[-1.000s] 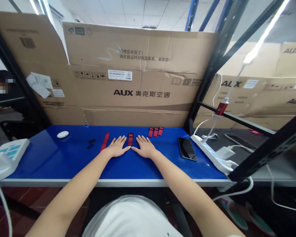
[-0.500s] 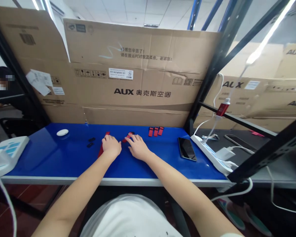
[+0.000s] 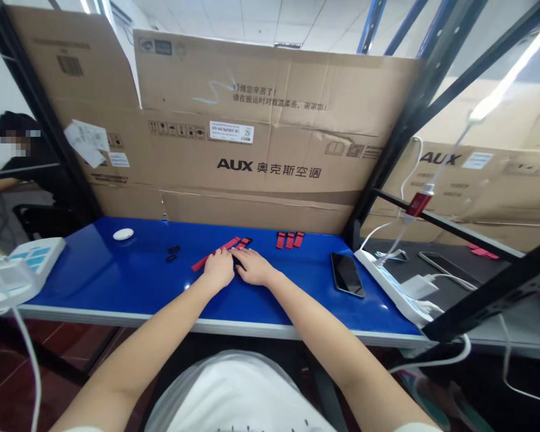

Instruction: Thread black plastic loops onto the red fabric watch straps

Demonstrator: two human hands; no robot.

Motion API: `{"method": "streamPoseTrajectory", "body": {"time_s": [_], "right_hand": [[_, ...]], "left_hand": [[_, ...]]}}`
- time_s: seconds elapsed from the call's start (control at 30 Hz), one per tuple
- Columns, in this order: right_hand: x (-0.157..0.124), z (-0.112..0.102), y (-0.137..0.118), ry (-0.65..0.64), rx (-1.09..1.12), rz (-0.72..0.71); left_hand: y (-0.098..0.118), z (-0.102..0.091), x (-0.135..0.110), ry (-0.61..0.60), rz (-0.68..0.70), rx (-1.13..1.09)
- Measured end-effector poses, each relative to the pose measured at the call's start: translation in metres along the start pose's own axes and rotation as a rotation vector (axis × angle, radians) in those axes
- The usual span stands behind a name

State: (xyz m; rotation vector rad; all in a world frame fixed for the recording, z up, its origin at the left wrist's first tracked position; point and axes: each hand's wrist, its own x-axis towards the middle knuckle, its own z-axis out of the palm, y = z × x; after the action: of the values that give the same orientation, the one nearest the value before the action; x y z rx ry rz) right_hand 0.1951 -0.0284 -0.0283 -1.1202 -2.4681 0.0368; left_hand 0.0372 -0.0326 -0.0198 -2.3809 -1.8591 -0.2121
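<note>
Over the blue table top, my left hand point(image 3: 219, 268) is closed, its fingers bunched on a long red strap point(image 3: 201, 263). The strap slants from lower left up to the right, running behind that hand. Close beside it, my right hand point(image 3: 253, 267) has its fingertips bent in against those of the left. Just beyond the fingers lies a short red strap piece point(image 3: 243, 243) with a black end. My hands partly cover it, and what the right fingertips pinch is hidden. Left of my hands are two small black buckles point(image 3: 173, 253).
Several folded red strap pieces point(image 3: 290, 240) lie in a row at the back. A phone point(image 3: 347, 274) rests on the right, beside a white power strip point(image 3: 389, 294). A white oval object point(image 3: 123, 234) sits back left; cardboard point(image 3: 270, 144) walls the rear. Another person point(image 3: 24, 150) is at far left.
My hands have come together at the strap's middle. The long red strap has turned from nearly upright to a slant toward the short piece. The whole view has shifted slightly.
</note>
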Motion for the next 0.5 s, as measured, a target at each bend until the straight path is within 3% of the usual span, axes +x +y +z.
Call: {"method": "streamPoseTrajectory", "body": {"time_s": [0.1, 0.4, 0.5], "right_hand": [[-0.003, -0.001, 0.004, 0.004, -0.014, 0.051], [-0.031, -0.018, 0.052, 0.034, -0.177, 0.547], [-0.028, -0.013, 0.049, 0.107, -0.155, 0.508]], "left_hand": [[0.001, -0.001, 0.0, -0.009, 0.071, -0.019], [0.002, -0.009, -0.004, 0.034, 0.191, -0.159], [0.004, -0.002, -0.002, 0.052, 0.352, -0.343]]}}
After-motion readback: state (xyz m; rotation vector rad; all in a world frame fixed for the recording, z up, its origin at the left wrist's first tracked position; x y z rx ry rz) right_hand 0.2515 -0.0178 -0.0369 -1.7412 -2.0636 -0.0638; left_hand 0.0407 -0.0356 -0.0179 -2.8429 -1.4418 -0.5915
